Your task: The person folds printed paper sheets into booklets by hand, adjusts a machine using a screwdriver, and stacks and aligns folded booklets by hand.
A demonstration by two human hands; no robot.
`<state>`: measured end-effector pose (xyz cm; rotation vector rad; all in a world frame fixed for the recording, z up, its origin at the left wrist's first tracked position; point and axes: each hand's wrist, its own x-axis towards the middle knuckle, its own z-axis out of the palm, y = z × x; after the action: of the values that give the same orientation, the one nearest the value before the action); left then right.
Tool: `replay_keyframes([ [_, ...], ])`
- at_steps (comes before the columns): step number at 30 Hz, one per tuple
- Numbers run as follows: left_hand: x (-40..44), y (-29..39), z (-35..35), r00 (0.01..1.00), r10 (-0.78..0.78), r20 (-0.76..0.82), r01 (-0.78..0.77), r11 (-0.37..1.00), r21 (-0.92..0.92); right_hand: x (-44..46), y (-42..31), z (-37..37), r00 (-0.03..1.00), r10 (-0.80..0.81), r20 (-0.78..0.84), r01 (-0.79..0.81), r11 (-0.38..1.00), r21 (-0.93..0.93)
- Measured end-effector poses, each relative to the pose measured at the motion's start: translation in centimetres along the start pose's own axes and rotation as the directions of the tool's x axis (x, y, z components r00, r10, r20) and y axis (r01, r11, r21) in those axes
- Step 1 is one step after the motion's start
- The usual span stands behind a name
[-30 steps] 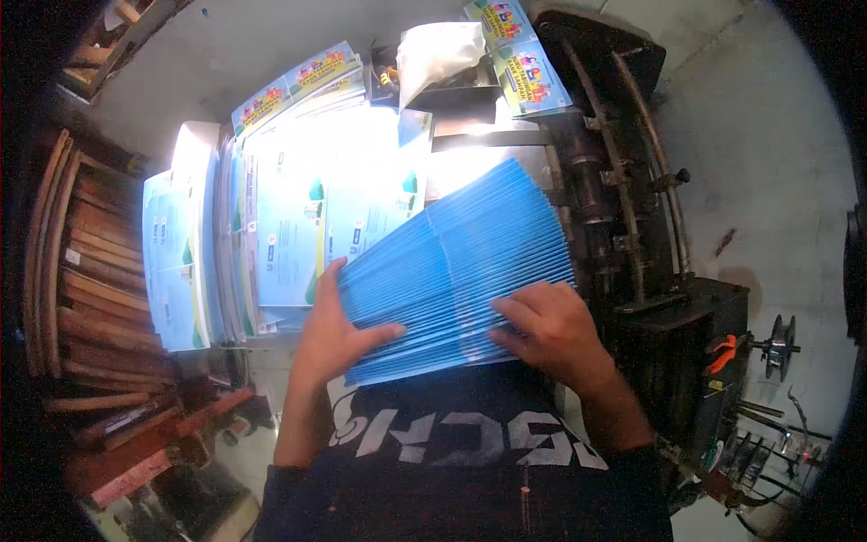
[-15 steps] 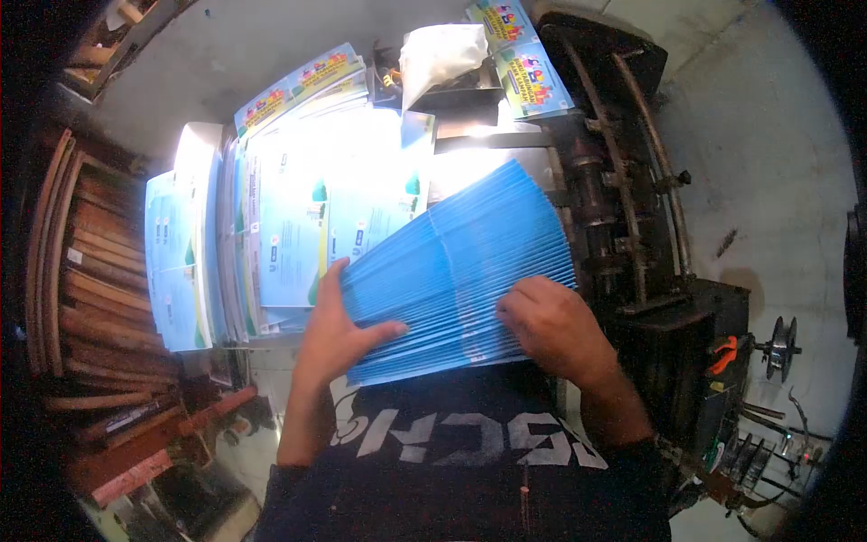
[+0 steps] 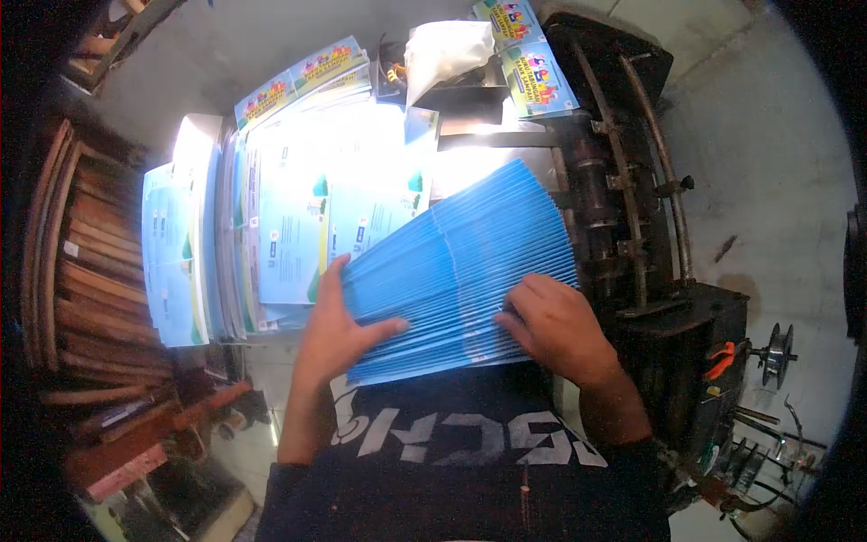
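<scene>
A fanned stack of blue sheets (image 3: 461,262) lies in front of my torso, its many edges showing as close ridges. My left hand (image 3: 339,330) grips the stack's left end, thumb on top and fingers along the far left side. At the right end, my right hand (image 3: 555,325) rests on the ridged edges with its fingers curled together; whether a sheet is pinched between them is hidden. Beyond the fan lie printed light-blue sheets (image 3: 293,217) in piles, partly washed out by glare.
A white bag (image 3: 444,54) sits on a dark tray behind the piles. Printed covers (image 3: 537,79) lie at the back right. Dark machinery with metal rods (image 3: 664,172) stands close on the right. Wooden slats (image 3: 113,280) are at the left.
My right hand has shifted slightly right along the edges, its fingers curling and loosening a little. My left hand keeps its hold. The head view has moved slightly.
</scene>
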<state>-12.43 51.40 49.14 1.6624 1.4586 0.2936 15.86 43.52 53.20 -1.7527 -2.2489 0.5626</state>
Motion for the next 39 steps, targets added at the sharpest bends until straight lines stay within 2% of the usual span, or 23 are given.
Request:
replay_keyframes([
  [7, -0.1, 0.5, -0.1, 0.999, -0.043, 0.015, 0.043, 0.999, 0.004, 0.4, 0.7, -1.0, 0.996, -0.024, 0.086, 0.021, 0.999, 0.040],
  [9, -0.1, 0.4, -0.1, 0.999, -0.031, 0.010, 0.031, 1.000, 0.000, 0.7, 2.4, -2.3, 0.966, -0.064, 0.252, -0.017, 0.952, 0.307],
  [11, -0.1, 0.2, 0.0, 1.000, -0.019, 0.002, 0.019, 1.000, -0.006, 0.6, 3.2, -3.1, 0.992, 0.104, 0.066, -0.120, 0.933, 0.341],
  [12, 0.0, -0.2, 0.1, 1.000, 0.007, -0.017, -0.007, 1.000, 0.023, 0.7, 3.1, -4.4, 0.884, 0.464, -0.062, -0.430, 0.856, 0.286],
  [13, 0.0, -0.5, 0.3, 0.999, 0.031, -0.032, -0.029, 0.998, 0.051, 0.8, 2.6, -5.7, 0.638, 0.744, -0.198, -0.694, 0.667, 0.272],
  [14, -0.1, -0.7, 0.5, 0.999, 0.025, -0.027, -0.024, 0.999, 0.047, 0.4, 3.0, -5.5, 0.637, 0.746, -0.193, -0.697, 0.665, 0.267],
  [15, 0.0, -0.8, 0.6, 0.998, 0.042, -0.056, -0.042, 0.999, 0.004, 0.0, 3.9, -4.9, 0.651, 0.566, -0.505, -0.641, 0.767, 0.033],
  [16, 0.2, -0.8, 0.6, 0.994, 0.061, -0.086, -0.065, 0.997, -0.035, -0.4, 4.7, -4.5, 0.628, 0.280, -0.726, -0.601, 0.768, -0.223],
  [17, 0.5, -1.2, 0.6, 0.994, 0.067, -0.085, -0.070, 0.997, -0.033, -1.4, 4.3, -4.1, 0.786, 0.285, -0.548, -0.403, 0.909, -0.105],
  [19, 1.1, -2.5, 0.5, 0.995, 0.093, -0.031, -0.096, 0.991, -0.093, -1.5, 0.5, -2.1, 0.969, 0.155, -0.192, -0.204, 0.941, -0.270],
  [20, 1.2, -2.4, 0.5, 0.995, 0.100, -0.024, -0.101, 0.991, -0.086, -0.9, -0.6, 0.1, 0.989, -0.100, -0.109, 0.079, 0.979, -0.186],
  [21, 1.4, -2.3, 0.4, 1.000, -0.004, -0.016, -0.003, 0.917, -0.398, -0.3, -2.5, 1.3, 0.965, -0.253, 0.075, 0.263, 0.947, -0.184],
  [22, 1.5, -2.2, 0.2, 0.994, -0.101, 0.033, 0.098, 0.744, -0.661, 1.1, -3.6, 3.7, 0.926, -0.371, 0.073, 0.377, 0.919, -0.111],
  [23, 2.6, -3.8, 1.2, 0.996, -0.068, -0.064, -0.004, 0.652, -0.758, 2.1, -4.1, 5.7, 0.872, -0.485, 0.063, 0.488, 0.872, -0.041],
  [24, 2.8, -4.4, 1.1, 0.997, -0.058, -0.059, -0.005, 0.663, -0.748, 2.8, -4.7, 5.9, 0.877, -0.478, 0.047, 0.479, 0.877, -0.041],
  [26, 2.8, -5.0, 0.6, 0.995, 0.024, 0.092, 0.076, 0.372, -0.925, 3.8, -5.3, 5.4, 0.884, -0.448, 0.135, 0.465, 0.874, -0.143],
  [27, 2.4, -4.5, 0.5, 0.997, 0.005, 0.082, 0.071, 0.464, -0.883, 3.7, -5.3, 5.9, 0.885, -0.447, 0.127, 0.462, 0.875, -0.146],
  [29, 2.2, -5.3, 0.9, 0.996, 0.067, 0.063, 0.028, 0.425, -0.905, 3.8, -4.7, 6.5, 0.899, -0.437, 0.041, 0.438, 0.899, -0.022],
  [32, 1.6, -5.5, 2.1, 0.985, 0.173, -0.001, -0.075, 0.419, -0.905, 3.5, -2.8, 4.5, 0.929, -0.368, -0.035, 0.365, 0.929, -0.061],
  [34, 0.6, -6.2, 3.0, 0.988, 0.136, -0.072, -0.125, 0.443, -0.888, 1.9, 3.6, 3.0, 0.936, 0.009, -0.351, 0.113, 0.939, 0.326],
  [35, 0.2, -5.8, 3.3, 0.987, 0.144, -0.075, -0.130, 0.427, -0.895, 0.8, 4.7, 1.0, 0.900, 0.323, -0.293, -0.045, 0.737, 0.675],
  [37, 0.4, -6.3, 3.7, 0.980, 0.173, -0.095, -0.158, 0.400, -0.903, -0.9, 6.7, 0.5, 0.813, 0.568, -0.127, -0.140, 0.403, 0.904],
  [39, 0.6, -6.2, 3.7, 0.972, 0.203, -0.118, -0.189, 0.381, -0.905, -2.7, 9.3, 5.8, 0.913, 0.406, -0.028, 0.062, -0.071, 0.996],
])
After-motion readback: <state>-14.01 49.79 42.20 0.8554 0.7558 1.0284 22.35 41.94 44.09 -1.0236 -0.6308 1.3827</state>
